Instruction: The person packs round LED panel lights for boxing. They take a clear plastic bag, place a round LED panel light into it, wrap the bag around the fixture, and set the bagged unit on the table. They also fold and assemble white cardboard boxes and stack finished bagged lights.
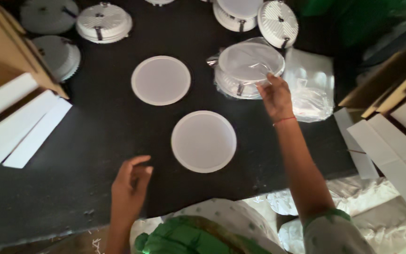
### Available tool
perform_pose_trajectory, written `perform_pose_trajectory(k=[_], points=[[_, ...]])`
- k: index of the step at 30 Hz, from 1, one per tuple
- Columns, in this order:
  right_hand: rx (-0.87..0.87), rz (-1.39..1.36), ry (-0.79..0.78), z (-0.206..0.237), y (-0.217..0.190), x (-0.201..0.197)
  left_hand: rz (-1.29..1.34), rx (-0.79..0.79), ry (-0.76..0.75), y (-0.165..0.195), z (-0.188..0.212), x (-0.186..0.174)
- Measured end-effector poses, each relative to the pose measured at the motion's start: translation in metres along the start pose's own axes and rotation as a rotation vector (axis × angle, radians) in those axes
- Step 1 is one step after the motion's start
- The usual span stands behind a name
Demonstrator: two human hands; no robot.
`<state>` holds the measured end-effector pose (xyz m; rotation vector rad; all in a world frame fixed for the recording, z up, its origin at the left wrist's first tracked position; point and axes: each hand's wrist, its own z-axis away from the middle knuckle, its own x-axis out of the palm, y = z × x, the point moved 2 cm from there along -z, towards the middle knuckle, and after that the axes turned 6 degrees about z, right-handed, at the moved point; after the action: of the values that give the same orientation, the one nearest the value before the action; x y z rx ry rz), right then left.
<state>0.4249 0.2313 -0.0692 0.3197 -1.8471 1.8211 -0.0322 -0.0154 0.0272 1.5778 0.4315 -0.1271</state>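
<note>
Right now the right hand (274, 96) pinches the clear plastic bag (240, 70) wrapped around a round white light fixture (249, 63), far side of the black table (95, 136), glossy film, metal clip showing. Left hand (130, 188) hovers loose over the table, gripping nothing. Two flat white discs (160, 80) (203, 141) lie bare mid-table. Six unwrapped fixtures (104, 22) along the back edge. Empty bags (311, 84) beside.

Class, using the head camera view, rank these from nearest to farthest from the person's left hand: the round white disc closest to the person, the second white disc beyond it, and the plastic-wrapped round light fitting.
From the left hand:
1. Nearer white disc, just to its right.
2. Farther white disc, straight beyond it.
3. Plastic-wrapped light fitting, far right, at the right hand.
</note>
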Motion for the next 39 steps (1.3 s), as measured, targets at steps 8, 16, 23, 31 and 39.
perform_pose_trajectory(k=[8,16,23,31,39], points=[[-0.302,0.395,0.255,0.094,-0.031,-0.038,0.000,0.092,-0.119,0.022,-0.005,0.065],[-0.860,1.685,0.397,0.104,-0.100,-0.066,-0.045,0.015,-0.324,0.042,-0.020,0.132],[-0.995,1.531,-0.145,0.149,-0.123,0.005,-0.034,0.407,-0.307,0.095,-0.020,0.179],[-0.772,1.174,-0.690,0.207,-0.126,0.120,0.049,0.549,-0.251,0.128,-0.013,0.190],[-0.545,1.220,-0.549,0.197,-0.146,0.164,0.252,0.437,0.010,0.110,-0.022,0.101]])
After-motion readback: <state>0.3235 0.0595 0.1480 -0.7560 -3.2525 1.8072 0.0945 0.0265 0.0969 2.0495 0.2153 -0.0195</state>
